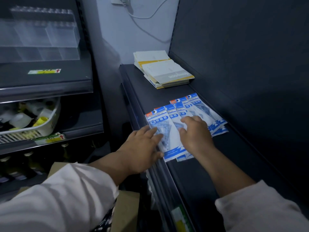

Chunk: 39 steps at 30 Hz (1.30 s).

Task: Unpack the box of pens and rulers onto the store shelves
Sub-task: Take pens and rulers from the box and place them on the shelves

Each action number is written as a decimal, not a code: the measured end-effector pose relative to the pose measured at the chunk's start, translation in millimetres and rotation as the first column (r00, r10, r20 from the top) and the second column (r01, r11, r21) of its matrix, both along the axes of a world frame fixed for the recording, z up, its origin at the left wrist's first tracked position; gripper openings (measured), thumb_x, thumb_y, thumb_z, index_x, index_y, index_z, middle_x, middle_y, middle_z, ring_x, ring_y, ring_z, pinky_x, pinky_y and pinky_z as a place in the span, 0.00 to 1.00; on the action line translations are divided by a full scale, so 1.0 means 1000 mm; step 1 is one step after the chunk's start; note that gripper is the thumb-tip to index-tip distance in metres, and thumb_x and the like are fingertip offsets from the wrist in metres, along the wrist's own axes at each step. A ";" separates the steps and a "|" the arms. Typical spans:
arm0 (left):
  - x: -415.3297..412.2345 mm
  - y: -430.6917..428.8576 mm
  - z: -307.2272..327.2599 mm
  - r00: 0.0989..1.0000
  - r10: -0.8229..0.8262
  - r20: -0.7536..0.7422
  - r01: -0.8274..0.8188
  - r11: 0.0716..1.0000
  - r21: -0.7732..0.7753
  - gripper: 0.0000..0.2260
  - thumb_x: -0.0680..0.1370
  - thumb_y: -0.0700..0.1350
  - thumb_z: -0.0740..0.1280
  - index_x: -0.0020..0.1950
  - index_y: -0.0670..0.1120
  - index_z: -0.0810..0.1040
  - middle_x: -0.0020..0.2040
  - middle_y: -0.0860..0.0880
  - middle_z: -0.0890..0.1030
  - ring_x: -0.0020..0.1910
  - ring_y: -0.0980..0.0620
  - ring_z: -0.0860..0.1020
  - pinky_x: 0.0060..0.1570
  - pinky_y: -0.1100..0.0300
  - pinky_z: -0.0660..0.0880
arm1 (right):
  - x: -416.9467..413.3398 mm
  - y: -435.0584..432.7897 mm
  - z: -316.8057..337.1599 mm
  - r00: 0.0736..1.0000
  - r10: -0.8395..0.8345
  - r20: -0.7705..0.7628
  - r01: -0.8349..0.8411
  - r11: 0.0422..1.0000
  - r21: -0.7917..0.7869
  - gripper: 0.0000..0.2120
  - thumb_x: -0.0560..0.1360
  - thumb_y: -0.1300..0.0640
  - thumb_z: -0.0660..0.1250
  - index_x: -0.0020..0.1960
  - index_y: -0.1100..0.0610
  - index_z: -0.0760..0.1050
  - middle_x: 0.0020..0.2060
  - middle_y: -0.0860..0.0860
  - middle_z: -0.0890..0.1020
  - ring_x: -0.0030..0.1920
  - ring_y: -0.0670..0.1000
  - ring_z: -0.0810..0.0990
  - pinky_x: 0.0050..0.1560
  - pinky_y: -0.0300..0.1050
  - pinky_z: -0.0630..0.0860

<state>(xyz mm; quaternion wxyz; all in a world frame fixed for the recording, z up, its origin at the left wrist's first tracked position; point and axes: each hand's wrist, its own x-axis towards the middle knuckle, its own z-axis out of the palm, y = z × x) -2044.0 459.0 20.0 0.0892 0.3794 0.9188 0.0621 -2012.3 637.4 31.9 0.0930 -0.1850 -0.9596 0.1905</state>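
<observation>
Stocking the dark shelf [192,173], we judge ourselves partway through: a fan of ruler packs [157,119] lies overlapped near its front lip, no pens show there, and what the cardboard box [128,213] below still holds is hidden. Our left hand [142,148] and right hand [195,133] press on the packs, each grip spread, fingers apart, clamped on nothing. Blue headers read "GEOMETRIC" beside a circled "2"; the red brand tab is too small to read.

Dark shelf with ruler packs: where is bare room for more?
Bare shelf between the paper stack and the ruler packs, and again on the packs' near side. Crowded where left hand and right hand rest on them.
</observation>
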 end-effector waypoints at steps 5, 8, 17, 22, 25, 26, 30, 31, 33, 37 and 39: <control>0.000 -0.038 0.005 0.994 0.107 -0.031 -0.106 0.993 0.047 0.30 0.79 0.59 0.57 0.78 0.52 0.51 0.79 0.49 0.49 0.77 0.48 0.47 0.73 0.52 0.49 | -0.002 -0.050 0.003 0.977 0.212 -0.018 -0.209 0.971 0.112 0.19 0.78 0.55 0.60 0.69 0.55 0.70 0.68 0.52 0.69 0.68 0.55 0.64 0.68 0.48 0.63; 0.002 -0.078 0.004 0.981 0.179 -0.068 -0.177 0.983 0.040 0.30 0.79 0.59 0.56 0.78 0.52 0.50 0.79 0.48 0.48 0.77 0.47 0.48 0.73 0.53 0.50 | -0.003 -0.090 0.002 0.947 0.320 -0.035 -0.312 0.938 0.149 0.21 0.77 0.55 0.62 0.70 0.55 0.69 0.70 0.54 0.68 0.71 0.56 0.64 0.71 0.49 0.60; 0.020 -0.233 -0.023 0.904 0.426 -0.031 -0.427 0.902 -0.066 0.31 0.79 0.61 0.55 0.78 0.51 0.49 0.79 0.48 0.48 0.77 0.46 0.50 0.73 0.50 0.54 | 0.002 -0.215 -0.033 0.857 0.504 0.106 -0.514 0.849 0.121 0.24 0.80 0.49 0.58 0.74 0.54 0.63 0.74 0.53 0.64 0.74 0.54 0.58 0.74 0.52 0.54; 0.033 -0.308 -0.054 0.866 0.498 0.041 -0.491 0.863 -0.119 0.30 0.79 0.60 0.57 0.78 0.51 0.51 0.78 0.47 0.51 0.76 0.46 0.53 0.72 0.50 0.55 | 0.012 -0.280 -0.069 0.805 0.550 0.225 -0.573 0.818 0.048 0.25 0.80 0.49 0.59 0.75 0.53 0.61 0.74 0.51 0.63 0.73 0.53 0.59 0.71 0.46 0.56; 0.037 -0.339 -0.081 0.857 0.509 0.085 -0.496 0.858 -0.136 0.30 0.79 0.59 0.57 0.78 0.51 0.52 0.78 0.47 0.53 0.76 0.46 0.55 0.71 0.51 0.56 | 0.016 -0.304 -0.097 0.776 0.554 0.302 -0.578 0.816 -0.010 0.26 0.79 0.48 0.60 0.75 0.53 0.61 0.73 0.50 0.63 0.72 0.54 0.61 0.71 0.44 0.57; 0.038 -0.347 -0.091 0.856 0.506 0.102 -0.492 0.859 -0.140 0.30 0.79 0.59 0.57 0.78 0.51 0.52 0.78 0.47 0.53 0.75 0.46 0.55 0.71 0.51 0.56 | 0.017 -0.309 -0.107 0.769 0.552 0.322 -0.574 0.818 -0.032 0.26 0.79 0.48 0.60 0.75 0.53 0.60 0.73 0.50 0.63 0.72 0.53 0.61 0.71 0.45 0.58; 0.039 -0.360 -0.132 0.852 0.491 0.182 -0.469 0.870 -0.153 0.30 0.79 0.58 0.57 0.77 0.50 0.53 0.78 0.46 0.54 0.75 0.44 0.56 0.71 0.50 0.57 | 0.023 -0.317 -0.150 0.751 0.524 0.402 -0.541 0.837 -0.079 0.28 0.79 0.49 0.62 0.75 0.53 0.59 0.73 0.49 0.63 0.72 0.52 0.61 0.71 0.45 0.60; 0.038 -0.360 -0.143 0.848 0.490 0.202 -0.469 0.871 -0.147 0.30 0.79 0.58 0.58 0.77 0.49 0.53 0.78 0.46 0.55 0.75 0.44 0.57 0.71 0.50 0.57 | 0.024 -0.316 -0.162 0.743 0.516 0.426 -0.536 0.840 -0.082 0.28 0.78 0.49 0.64 0.75 0.53 0.59 0.73 0.50 0.64 0.71 0.53 0.62 0.71 0.45 0.60; 0.036 -0.356 -0.166 0.842 0.485 0.236 -0.468 0.875 -0.126 0.29 0.79 0.57 0.59 0.77 0.49 0.55 0.77 0.46 0.57 0.73 0.43 0.60 0.70 0.50 0.60 | 0.025 -0.313 -0.186 0.718 0.498 0.485 -0.528 0.845 -0.086 0.30 0.77 0.50 0.66 0.75 0.52 0.59 0.72 0.50 0.65 0.70 0.54 0.64 0.69 0.45 0.63; 0.028 -0.343 -0.218 0.835 0.468 0.290 -0.454 0.883 -0.118 0.30 0.79 0.57 0.60 0.77 0.49 0.54 0.77 0.45 0.57 0.74 0.44 0.60 0.70 0.51 0.60 | 0.021 -0.304 -0.244 0.639 0.506 0.579 -0.551 0.827 -0.114 0.32 0.75 0.49 0.68 0.75 0.52 0.60 0.73 0.51 0.65 0.71 0.54 0.64 0.69 0.46 0.64; 0.026 -0.334 -0.244 0.833 0.453 0.319 -0.440 0.891 -0.117 0.30 0.79 0.57 0.60 0.77 0.49 0.54 0.77 0.45 0.57 0.74 0.44 0.60 0.70 0.52 0.61 | 0.020 -0.300 -0.275 0.606 0.518 0.603 -0.563 0.816 -0.135 0.33 0.75 0.50 0.69 0.75 0.52 0.59 0.73 0.50 0.64 0.71 0.54 0.63 0.68 0.46 0.64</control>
